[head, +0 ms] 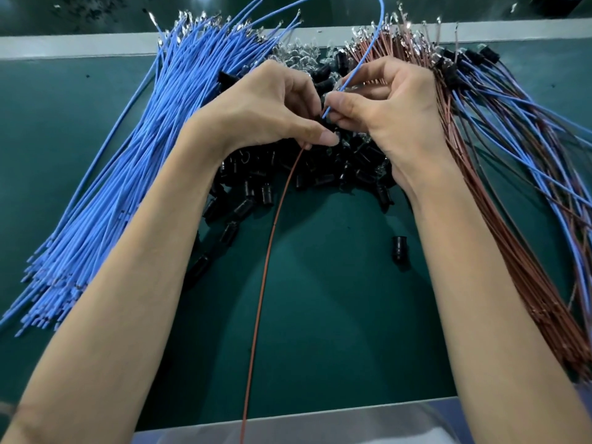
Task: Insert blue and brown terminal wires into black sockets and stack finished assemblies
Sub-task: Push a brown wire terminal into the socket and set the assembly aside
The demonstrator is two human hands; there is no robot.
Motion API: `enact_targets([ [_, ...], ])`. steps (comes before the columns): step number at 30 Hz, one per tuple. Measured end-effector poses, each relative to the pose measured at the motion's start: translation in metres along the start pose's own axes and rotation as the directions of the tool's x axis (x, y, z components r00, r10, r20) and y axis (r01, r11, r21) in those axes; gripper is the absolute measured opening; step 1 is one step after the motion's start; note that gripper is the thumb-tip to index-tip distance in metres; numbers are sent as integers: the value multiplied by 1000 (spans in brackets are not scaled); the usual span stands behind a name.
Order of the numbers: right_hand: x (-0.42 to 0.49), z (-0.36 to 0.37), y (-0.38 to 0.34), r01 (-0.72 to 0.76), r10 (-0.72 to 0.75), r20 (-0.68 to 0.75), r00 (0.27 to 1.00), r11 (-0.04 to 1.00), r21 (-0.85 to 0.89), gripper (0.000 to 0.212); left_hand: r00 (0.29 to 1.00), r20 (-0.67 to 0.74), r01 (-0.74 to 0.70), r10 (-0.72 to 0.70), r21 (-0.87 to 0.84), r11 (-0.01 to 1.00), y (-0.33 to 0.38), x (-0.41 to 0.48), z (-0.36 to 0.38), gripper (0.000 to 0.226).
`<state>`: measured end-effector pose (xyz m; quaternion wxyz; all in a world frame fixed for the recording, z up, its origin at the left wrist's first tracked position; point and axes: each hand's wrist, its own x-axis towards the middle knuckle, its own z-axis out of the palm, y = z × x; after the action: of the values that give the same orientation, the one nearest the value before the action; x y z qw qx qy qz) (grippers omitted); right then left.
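Observation:
My left hand (272, 107) grips a black socket (327, 123), mostly hidden between my fingers, above the middle of the table. A brown wire (267, 261) hangs from that socket down toward the near edge. My right hand (384, 104) pinches a blue wire (358, 59) close to its lower end, which meets the socket; the wire arcs up and away over the far side. A heap of loose black sockets (307, 177) lies under both hands.
A thick bundle of blue wires (134, 168) fans across the left of the green mat (336, 299). Brown wires (499, 238) and finished assemblies (480, 78) with black sockets lie on the right. Clear bulbs (298, 56) sit behind the hands. One stray socket (399, 253) lies alone.

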<state>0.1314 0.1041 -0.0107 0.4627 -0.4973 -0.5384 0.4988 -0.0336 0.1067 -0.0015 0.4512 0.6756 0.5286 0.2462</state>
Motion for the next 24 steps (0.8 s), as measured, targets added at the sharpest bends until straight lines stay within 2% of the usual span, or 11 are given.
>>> enact_targets([
  [4,-1,-1,0,1,2,-55,998,998,56,22,999,-30,-24,24,-19,1000,2,1,1,41],
  [13,0,-1,-2,-45,44,10,999,998,41,24,997,-68,-46,47,18,999,-2,2,1,44],
  [18,0,1,0,-2,6,-69,998,998,57,22,996,-66,-58,53,-63,996,-3,2,-1,49],
  [20,0,2,1,16,-12,-89,996,998,54,21,998,-46,-49,45,-85,995,-4,2,-4,46],
  [24,0,2,1,56,-51,-130,990,998,35,19,999,6,-35,36,-163,986,-5,1,-6,27],
])
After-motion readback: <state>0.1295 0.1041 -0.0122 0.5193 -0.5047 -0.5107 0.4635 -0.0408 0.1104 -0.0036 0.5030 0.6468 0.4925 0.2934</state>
